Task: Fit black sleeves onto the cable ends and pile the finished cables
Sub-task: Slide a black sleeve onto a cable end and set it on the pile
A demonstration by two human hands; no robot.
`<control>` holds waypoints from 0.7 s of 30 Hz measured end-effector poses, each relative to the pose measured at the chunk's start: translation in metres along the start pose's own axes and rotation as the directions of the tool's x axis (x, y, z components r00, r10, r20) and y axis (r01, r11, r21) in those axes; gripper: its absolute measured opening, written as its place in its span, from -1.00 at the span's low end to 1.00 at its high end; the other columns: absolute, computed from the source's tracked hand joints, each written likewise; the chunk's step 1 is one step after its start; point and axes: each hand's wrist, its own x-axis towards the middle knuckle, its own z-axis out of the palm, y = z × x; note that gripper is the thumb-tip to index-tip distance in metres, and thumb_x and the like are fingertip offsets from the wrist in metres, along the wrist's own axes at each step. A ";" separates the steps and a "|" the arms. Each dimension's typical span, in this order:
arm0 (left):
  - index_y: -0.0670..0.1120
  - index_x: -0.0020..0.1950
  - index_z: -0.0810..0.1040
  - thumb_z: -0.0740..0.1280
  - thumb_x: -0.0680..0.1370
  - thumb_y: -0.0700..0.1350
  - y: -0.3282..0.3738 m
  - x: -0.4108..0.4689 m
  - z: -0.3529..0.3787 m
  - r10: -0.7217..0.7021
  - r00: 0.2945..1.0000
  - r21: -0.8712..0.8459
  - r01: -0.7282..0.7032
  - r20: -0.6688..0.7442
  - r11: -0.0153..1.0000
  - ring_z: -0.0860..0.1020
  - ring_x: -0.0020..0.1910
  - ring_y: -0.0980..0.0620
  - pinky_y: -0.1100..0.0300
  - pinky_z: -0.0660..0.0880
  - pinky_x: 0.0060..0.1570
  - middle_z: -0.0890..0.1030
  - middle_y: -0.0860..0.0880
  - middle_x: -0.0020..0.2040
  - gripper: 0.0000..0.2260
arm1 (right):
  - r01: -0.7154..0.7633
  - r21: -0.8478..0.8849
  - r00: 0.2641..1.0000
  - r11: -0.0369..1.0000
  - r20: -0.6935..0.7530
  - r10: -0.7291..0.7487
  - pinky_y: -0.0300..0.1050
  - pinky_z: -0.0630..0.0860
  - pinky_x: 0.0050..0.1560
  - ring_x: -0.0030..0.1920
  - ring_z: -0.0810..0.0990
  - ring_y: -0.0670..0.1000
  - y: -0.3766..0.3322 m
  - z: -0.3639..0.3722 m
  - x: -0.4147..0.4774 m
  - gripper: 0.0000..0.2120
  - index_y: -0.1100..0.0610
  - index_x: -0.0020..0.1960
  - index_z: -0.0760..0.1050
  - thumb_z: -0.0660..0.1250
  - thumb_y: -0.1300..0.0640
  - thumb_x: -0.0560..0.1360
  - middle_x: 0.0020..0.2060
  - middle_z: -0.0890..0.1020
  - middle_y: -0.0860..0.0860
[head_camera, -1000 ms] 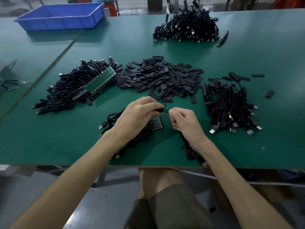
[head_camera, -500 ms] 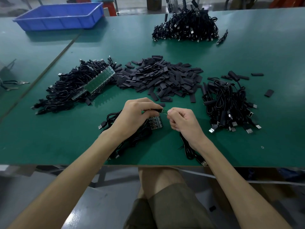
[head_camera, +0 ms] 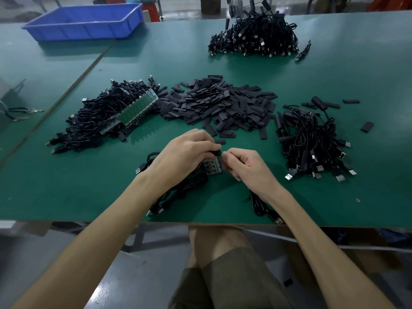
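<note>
Evidently caught mid-fit at the green bench [head_camera: 66, 186]. Pinched a short black sleeve [head_camera: 218, 152] in the curled fingertips of the left hand [head_camera: 187, 152], just above a small circuit board [head_camera: 211, 167] lying on the bench with its own leads. Closed the right hand [head_camera: 247, 166] in a tight pinch hard against the sleeve's open end, by the look of it on the end of a cable [head_camera: 258, 204]; could not make out the end itself between the fingertips. Traced that cable back under the right wrist to the near edge of the bench, plug lying right at the edge.

Noted the heap of loose sleeves [head_camera: 223, 105] just beyond the hands, a tangle of cables [head_camera: 100, 121] with green board strips to the left, a pile of cables [head_camera: 312, 141] to the right, judged the finished one, and a far pile [head_camera: 254, 39] across the bench from a blue tray [head_camera: 84, 21].

Judged the likeliest fault a miss at the sleeve's mouth, from too hard a pinch flattening the soft tube shut and buckling it instead of sliding it on. Feared a second fault from the plug at the edge: a slip off the bench, a tug on the cable, the end pulled out of the pinch. Reckoned also on a snag against the circuit board directly beneath, given so little room between it and the hands.
</note>
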 end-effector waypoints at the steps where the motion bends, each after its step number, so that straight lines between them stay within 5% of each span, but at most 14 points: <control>1: -0.22 0.16 0.70 0.45 0.55 -0.27 0.001 0.000 -0.001 0.031 0.999 0.018 -0.032 0.026 0.999 0.59 0.03 -0.15 -0.07 0.57 0.04 0.64 -0.13 0.03 -0.81 | 0.005 -0.016 1.000 1.000 0.010 -0.004 -0.11 0.24 -0.37 -0.42 0.31 -0.02 0.000 0.000 0.000 -0.64 0.28 -0.20 0.51 0.25 0.11 0.71 -0.46 0.40 0.00; 7: -0.20 0.20 0.67 0.38 0.61 -0.25 -0.001 0.000 -0.004 0.035 0.992 0.091 -0.046 0.118 0.995 0.57 0.08 -0.14 -0.10 0.57 0.04 0.62 -0.12 0.07 -0.81 | -0.014 -0.040 0.999 0.999 0.041 0.016 -0.15 0.33 -0.35 -0.43 0.41 -0.05 0.001 0.003 -0.001 -0.69 0.09 -0.14 0.62 0.26 -0.01 0.69 -0.50 0.48 -0.07; 15: -0.10 0.34 0.52 0.20 0.69 -0.19 0.002 0.000 -0.010 0.022 0.942 0.272 -0.119 0.336 0.955 0.44 0.16 -0.04 0.01 0.52 0.00 0.55 -0.04 0.16 -0.75 | -0.008 -0.053 0.998 0.999 0.062 0.012 -0.15 0.39 -0.33 -0.45 0.48 0.02 0.002 0.003 0.000 -0.66 0.09 -0.15 0.62 0.24 -0.03 0.68 -0.48 0.61 0.03; 21: -0.11 0.37 0.47 0.15 0.67 -0.24 0.004 -0.002 -0.009 0.019 0.936 0.328 -0.142 0.351 0.934 0.40 0.19 -0.03 0.04 0.52 0.00 0.49 -0.04 0.18 -0.72 | -0.013 -0.006 0.999 1.000 0.048 0.014 -0.05 0.43 -0.32 -0.44 0.52 0.11 0.000 0.004 0.000 -0.70 0.00 -0.17 0.64 0.28 -0.02 0.67 -0.45 0.65 0.06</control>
